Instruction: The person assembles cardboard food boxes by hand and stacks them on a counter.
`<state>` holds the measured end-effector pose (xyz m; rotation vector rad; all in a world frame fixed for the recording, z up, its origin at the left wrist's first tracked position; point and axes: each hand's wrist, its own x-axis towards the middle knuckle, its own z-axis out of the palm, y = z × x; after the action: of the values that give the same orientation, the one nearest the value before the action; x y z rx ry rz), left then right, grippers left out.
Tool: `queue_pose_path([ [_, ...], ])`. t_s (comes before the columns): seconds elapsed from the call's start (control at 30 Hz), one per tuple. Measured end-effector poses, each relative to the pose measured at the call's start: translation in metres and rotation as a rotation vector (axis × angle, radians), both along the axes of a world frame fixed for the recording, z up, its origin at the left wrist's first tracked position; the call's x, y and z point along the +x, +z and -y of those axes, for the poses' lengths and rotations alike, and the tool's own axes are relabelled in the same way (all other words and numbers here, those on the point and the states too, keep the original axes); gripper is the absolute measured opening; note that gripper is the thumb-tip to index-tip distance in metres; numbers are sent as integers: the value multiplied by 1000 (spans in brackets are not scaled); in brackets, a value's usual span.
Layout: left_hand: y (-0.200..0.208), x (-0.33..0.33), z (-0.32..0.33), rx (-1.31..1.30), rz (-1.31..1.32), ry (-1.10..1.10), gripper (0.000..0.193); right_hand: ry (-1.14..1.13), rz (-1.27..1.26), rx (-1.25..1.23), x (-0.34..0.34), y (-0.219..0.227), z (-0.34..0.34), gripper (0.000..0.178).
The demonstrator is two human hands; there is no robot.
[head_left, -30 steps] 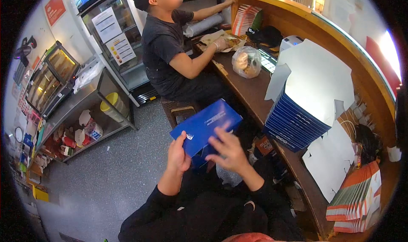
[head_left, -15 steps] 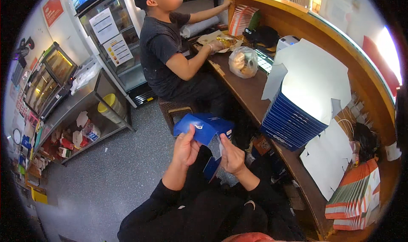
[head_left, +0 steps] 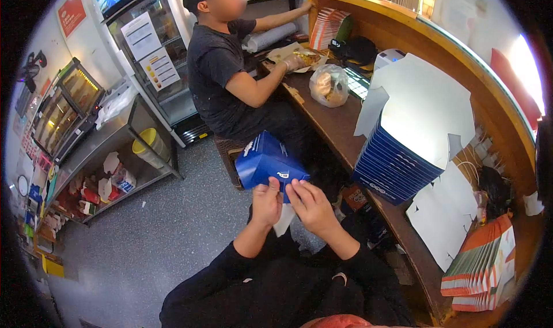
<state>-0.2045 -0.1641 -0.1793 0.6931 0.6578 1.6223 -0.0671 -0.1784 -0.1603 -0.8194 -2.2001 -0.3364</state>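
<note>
A blue cardboard box [head_left: 266, 161], partly folded, is held up in front of me above the floor. My left hand [head_left: 268, 206] grips its near edge, thumb on the blue face. Close beside it, my right hand [head_left: 313, 207] pinches the box's near right corner. A white inner flap [head_left: 284, 220] hangs down between the two hands. To the right, on the counter, stands a tall nested stack of blue boxes [head_left: 397, 161] with white insides, open side up.
A brown counter [head_left: 331, 126] runs along my right, bearing a white cardboard sheet [head_left: 443, 213], orange-striped cartons [head_left: 481, 264] and a bag of buns [head_left: 329, 86]. A seated person [head_left: 230, 69] works ahead with a gloved hand. At left is a steel table [head_left: 115, 138].
The box has been turned and its panels now stand at different angles. Both my hands have come closer together along its near edge.
</note>
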Motion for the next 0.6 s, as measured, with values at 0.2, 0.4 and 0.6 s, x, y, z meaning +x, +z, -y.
queue_pose_path([
  [0.2,28,-19,-1,-4,-214,41,38,113,105,-68,-2,1,12,36],
  [0.4,5,4,5,33,-231,131,39,63,-80,-80,0,-8,6,34],
  [0.6,-31,8,10,-1,-101,31,40,96,-192,-32,5,-11,0,36],
])
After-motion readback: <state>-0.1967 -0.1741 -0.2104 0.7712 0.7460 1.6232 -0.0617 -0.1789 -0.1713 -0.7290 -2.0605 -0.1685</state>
